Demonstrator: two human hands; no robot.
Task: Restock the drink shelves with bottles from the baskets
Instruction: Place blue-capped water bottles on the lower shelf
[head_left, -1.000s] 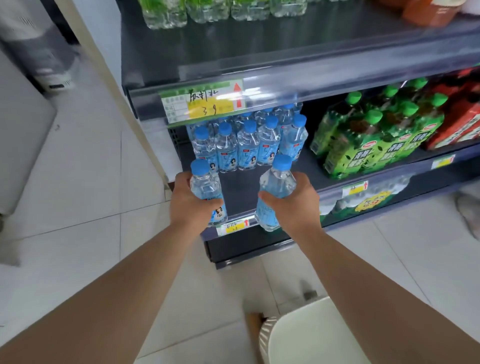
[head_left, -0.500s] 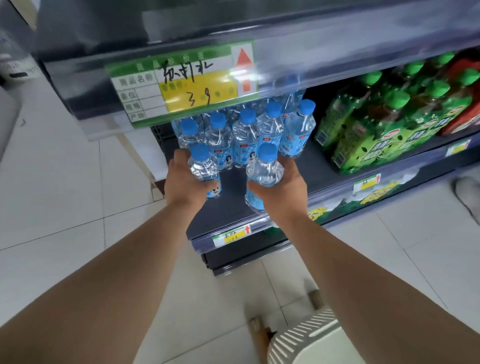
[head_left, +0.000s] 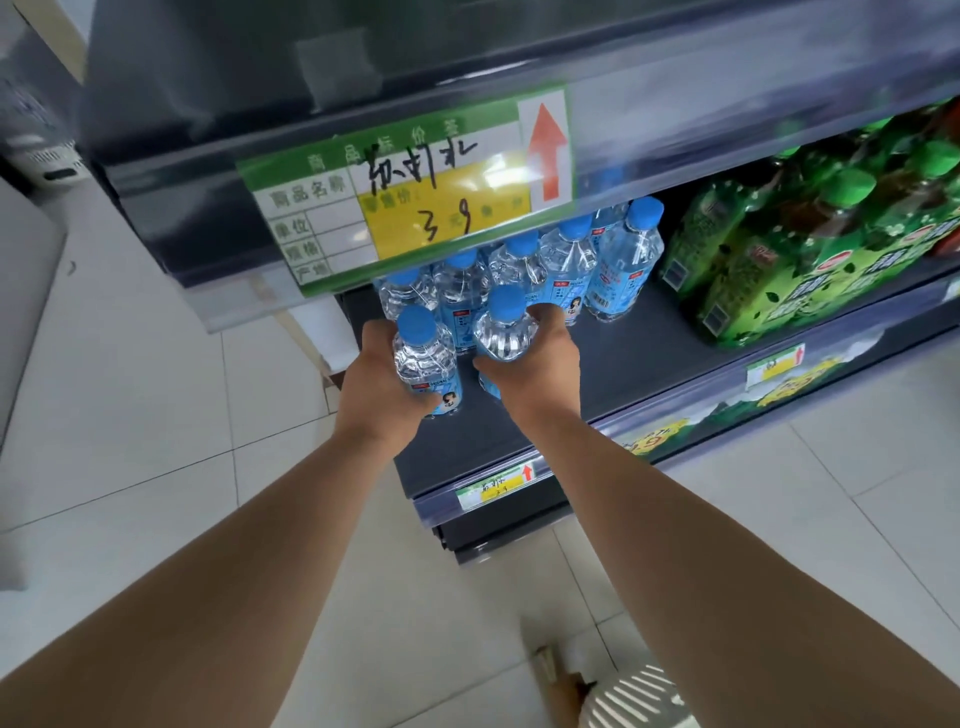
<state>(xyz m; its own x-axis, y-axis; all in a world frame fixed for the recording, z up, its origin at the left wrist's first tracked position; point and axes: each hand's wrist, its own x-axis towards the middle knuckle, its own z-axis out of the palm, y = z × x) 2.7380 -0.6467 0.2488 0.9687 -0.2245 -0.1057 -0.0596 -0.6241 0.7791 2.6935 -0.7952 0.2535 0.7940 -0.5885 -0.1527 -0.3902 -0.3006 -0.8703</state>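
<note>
Left fingers (head_left: 422, 404) are curling round the lower body of a small clear plastic water bottle with blue cap and blue label (head_left: 426, 358), gripping it upright. Right fingers (head_left: 546, 313) are wrapping a second, matching blue-capped water bottle (head_left: 503, 335) from behind, with the thumb on its near side; this one is tilting slightly toward the camera. The left hand (head_left: 379, 387) and right hand (head_left: 537, 366) are sitting side by side at frame centre, the bottles nearly touching. Both bottles are hanging over the left part of the dark grey shelf board (head_left: 649, 364); cannot tell whether their bases are touching it.

Just behind them a row of the same blue-capped water bottles (head_left: 566, 265) is standing on the shelf, partly hidden by the big green-and-yellow handwritten price tag (head_left: 415, 202) on the shelf edge above. To the right, well apart from the hands, green-capped bottles with green labels (head_left: 779, 260) are filling the upper right of the frame. A small yellow price tag (head_left: 496, 486) is sitting on the front lip of the shelf, below the hands. A white slatted basket (head_left: 639, 696) is showing at the lower right edge, on the white tiled floor (head_left: 130, 415).
</note>
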